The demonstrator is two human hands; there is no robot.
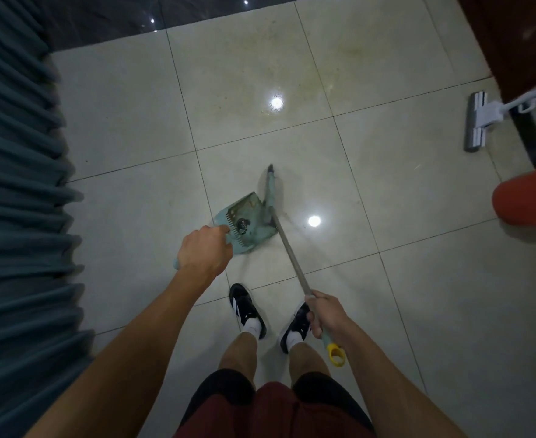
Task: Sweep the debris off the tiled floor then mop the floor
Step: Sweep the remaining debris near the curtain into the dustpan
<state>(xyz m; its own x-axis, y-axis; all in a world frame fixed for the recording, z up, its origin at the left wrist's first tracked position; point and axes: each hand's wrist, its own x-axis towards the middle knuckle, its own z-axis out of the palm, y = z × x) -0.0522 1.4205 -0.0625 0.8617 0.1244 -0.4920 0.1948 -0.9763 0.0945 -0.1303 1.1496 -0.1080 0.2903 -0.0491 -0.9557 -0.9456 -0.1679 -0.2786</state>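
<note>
My left hand (204,251) grips the handle of a teal dustpan (250,221) that rests on the pale tiled floor (323,74) in front of my feet. Dark debris (242,225) lies inside the pan near its comb teeth. My right hand (326,316) is closed around the grey handle of a teal broom (272,192). The broom head stands at the pan's right edge. A yellow ring (337,354) caps the handle's end. A white flat mop (478,121) lies at the right, its handle running off the frame. Brownish stains (307,71) mark the tiles further ahead.
Teal pleated curtains (16,191) hang along the whole left side. A dark glossy strip (118,20) borders the far floor. A dark wooden piece of furniture (519,42) stands at the top right. An orange-red object (527,197) sits at the right edge. My black shoes (247,306) stand below the pan.
</note>
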